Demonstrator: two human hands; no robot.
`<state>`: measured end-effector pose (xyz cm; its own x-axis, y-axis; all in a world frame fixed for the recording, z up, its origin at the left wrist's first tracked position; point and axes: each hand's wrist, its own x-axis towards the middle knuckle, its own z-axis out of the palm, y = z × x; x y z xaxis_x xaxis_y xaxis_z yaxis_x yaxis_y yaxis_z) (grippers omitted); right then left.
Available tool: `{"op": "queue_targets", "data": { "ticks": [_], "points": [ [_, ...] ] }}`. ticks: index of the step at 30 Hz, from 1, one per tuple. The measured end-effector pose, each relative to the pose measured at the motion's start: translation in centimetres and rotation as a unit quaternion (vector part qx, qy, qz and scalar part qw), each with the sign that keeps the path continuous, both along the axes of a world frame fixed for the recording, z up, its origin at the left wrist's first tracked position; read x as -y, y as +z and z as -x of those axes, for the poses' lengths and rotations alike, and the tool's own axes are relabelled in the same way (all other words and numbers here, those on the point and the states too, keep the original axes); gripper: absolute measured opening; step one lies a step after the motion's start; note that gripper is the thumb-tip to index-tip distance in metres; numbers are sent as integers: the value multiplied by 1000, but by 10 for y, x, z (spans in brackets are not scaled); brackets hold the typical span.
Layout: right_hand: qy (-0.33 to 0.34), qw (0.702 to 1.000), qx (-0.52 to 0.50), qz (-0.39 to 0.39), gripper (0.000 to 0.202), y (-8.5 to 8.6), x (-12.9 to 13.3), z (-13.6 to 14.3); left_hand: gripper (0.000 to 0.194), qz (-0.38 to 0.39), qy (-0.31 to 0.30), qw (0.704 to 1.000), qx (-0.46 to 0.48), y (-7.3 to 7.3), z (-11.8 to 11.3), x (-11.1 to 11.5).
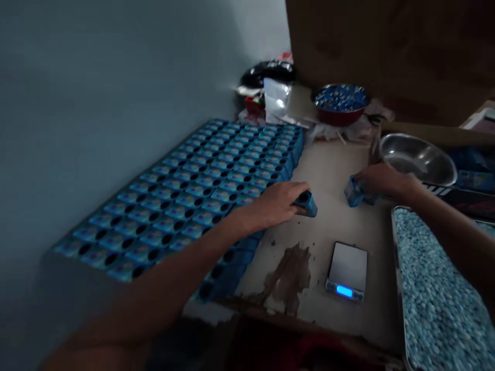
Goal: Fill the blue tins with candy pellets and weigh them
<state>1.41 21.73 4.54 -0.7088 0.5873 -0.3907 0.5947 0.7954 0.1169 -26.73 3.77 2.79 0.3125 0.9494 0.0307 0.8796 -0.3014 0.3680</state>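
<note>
My left hand (284, 202) is closed around a small blue box with a dark round opening (308, 205), just above the table at the right edge of the rows. My right hand (381, 181) grips another small blue box (352, 192) further right, near the steel bowl; its fingers are partly blurred. Left of my hands stand many rows of matching blue boxes (209, 180), each with a dark round hole. A small digital scale (349, 265) with a lit blue display lies in front, nothing on its plate.
A tray of pale blue pellets (441, 288) lies at the right under my forearm. Behind it stand a steel bowl (415, 159) and a carton with blue packs (475, 178). A red bowl (340, 117) of blue and white pieces sits at the back. The table surface (290, 273) is worn.
</note>
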Motion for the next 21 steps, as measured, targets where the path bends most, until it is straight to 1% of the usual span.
{"op": "queue_targets", "data": {
  "ticks": [1, 3, 6, 8, 9, 10, 12, 14, 16, 18, 21],
  "points": [
    [0, 1000, 6, -2, 31, -2, -5, -2, 28, 16, -11, 1000, 7, -5, 2, 14],
    [-2, 999, 35, -29, 25, -11, -15, -4, 27, 48, -12, 998, 25, -14, 8, 43],
    [18, 997, 34, -72, 14, -24, -24, -3, 31, 73, -6, 997, 40, -19, 20, 88],
    [23, 997, -5, -70, 8, -24, -17, -1, 32, 81, -16, 996, 36, -21, 27, 121],
    [20, 997, -22, -69, 6, -21, -8, 0, 34, 83, -19, 996, 32, -22, 28, 137],
    [15, 997, -32, -75, 6, -16, 5, 0, 36, 83, -20, 996, 28, -24, 30, 152],
    [1, 994, -32, -107, 10, -2, 41, -4, 40, 77, -19, 997, 17, -32, 31, 181],
    [-16, 991, -16, -135, 24, 12, 83, -9, 40, 60, -15, 998, 1, -46, 34, 202],
    [-33, 992, -11, -119, 34, 20, 125, -17, 38, 32, -6, 999, -18, -63, 40, 214],
    [-64, 994, -13, -91, 36, 18, 162, -28, 44, 1, 0, 1000, -26, -79, 47, 219],
    [-115, 991, -26, -56, 34, 4, 203, -45, 59, -6, -20, 1000, -14, -95, 57, 219]
  ]
}}
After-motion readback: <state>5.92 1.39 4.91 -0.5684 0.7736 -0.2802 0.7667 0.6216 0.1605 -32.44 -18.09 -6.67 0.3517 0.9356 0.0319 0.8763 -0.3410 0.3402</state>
